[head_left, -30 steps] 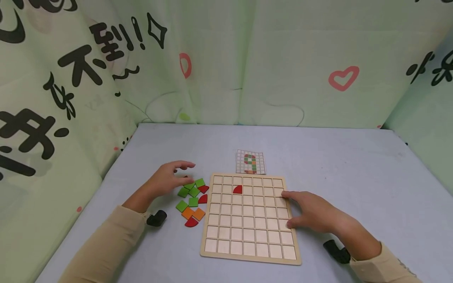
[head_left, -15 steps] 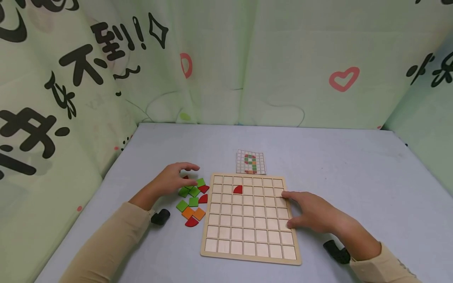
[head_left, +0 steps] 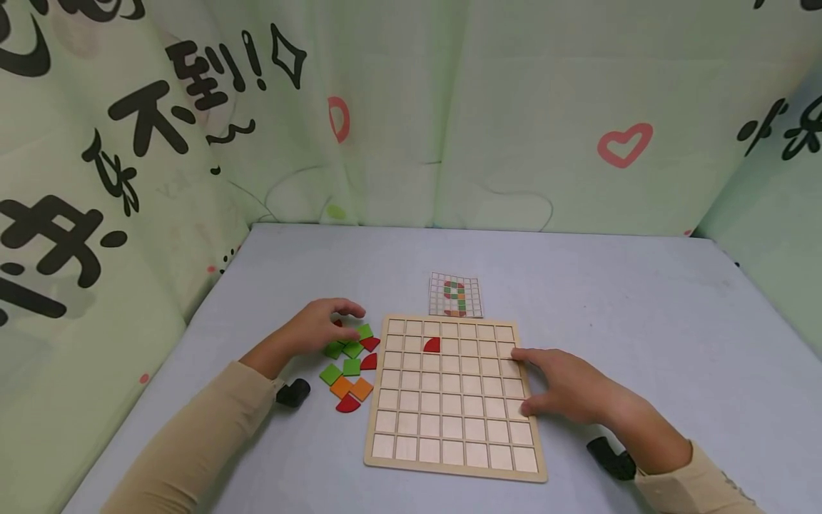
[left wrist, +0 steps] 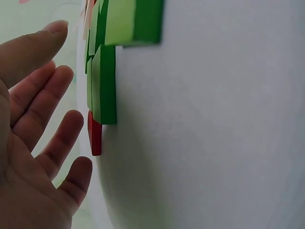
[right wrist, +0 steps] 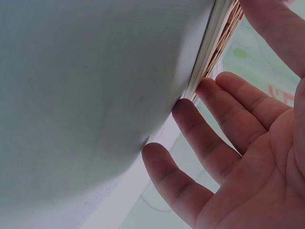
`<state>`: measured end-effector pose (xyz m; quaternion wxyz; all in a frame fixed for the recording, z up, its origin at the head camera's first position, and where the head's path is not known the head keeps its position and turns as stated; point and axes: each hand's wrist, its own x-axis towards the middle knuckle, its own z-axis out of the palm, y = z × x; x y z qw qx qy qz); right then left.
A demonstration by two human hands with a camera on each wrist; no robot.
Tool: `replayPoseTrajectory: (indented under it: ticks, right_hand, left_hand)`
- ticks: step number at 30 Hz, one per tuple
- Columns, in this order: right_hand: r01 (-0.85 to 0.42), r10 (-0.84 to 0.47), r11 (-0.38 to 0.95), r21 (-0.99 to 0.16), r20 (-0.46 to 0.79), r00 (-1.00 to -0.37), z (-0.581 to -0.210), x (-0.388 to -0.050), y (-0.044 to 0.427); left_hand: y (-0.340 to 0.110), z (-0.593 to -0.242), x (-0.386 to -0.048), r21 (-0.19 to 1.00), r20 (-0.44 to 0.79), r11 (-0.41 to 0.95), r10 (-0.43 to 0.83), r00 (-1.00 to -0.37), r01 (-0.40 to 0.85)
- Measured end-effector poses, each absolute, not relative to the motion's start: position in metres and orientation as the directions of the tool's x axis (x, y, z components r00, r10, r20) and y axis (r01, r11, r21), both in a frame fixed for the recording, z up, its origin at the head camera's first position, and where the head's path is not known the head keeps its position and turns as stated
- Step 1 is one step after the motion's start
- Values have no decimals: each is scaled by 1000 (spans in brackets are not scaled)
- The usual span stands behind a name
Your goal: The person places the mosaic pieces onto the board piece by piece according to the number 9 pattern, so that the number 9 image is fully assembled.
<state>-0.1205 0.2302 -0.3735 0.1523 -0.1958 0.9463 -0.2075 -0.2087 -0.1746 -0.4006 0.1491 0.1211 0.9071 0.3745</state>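
Note:
My left hand (head_left: 317, 326) hovers over the far end of a pile of tiles, its thumb apart from the fingers and nothing visible between them. Beneath and beside it lie green square tiles (head_left: 351, 367), partly covered by the hand; the left wrist view shows a green tile (left wrist: 106, 86) and a red tile (left wrist: 96, 136) close to the fingers. My right hand (head_left: 571, 385) rests at the right edge of a wooden grid board (head_left: 452, 407), fingertips and thumb touching the rim. One red quarter-circle tile (head_left: 432, 345) sits in a cell of the board's second row.
Orange square tiles (head_left: 362, 389) and a red rounded tile (head_left: 348, 404) lie left of the board. Behind it is a small pattern card (head_left: 437, 294) with a coloured figure on a grid. The white table (head_left: 578, 285) ends at a printed curtain (head_left: 514, 107).
My left hand has moved slightly right and nearer, further over the green tiles. The right hand and the board have stayed in place.

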Motion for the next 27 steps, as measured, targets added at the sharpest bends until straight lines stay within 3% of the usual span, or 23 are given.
replayPoseTrajectory:
  ticks: [27]
  right_hand:
    - [-314, -435, 840, -443, -203, -878, -373, -120, 230]
  left_hand:
    - [-169, -398, -213, 656, -213, 745, 340, -916, 124]
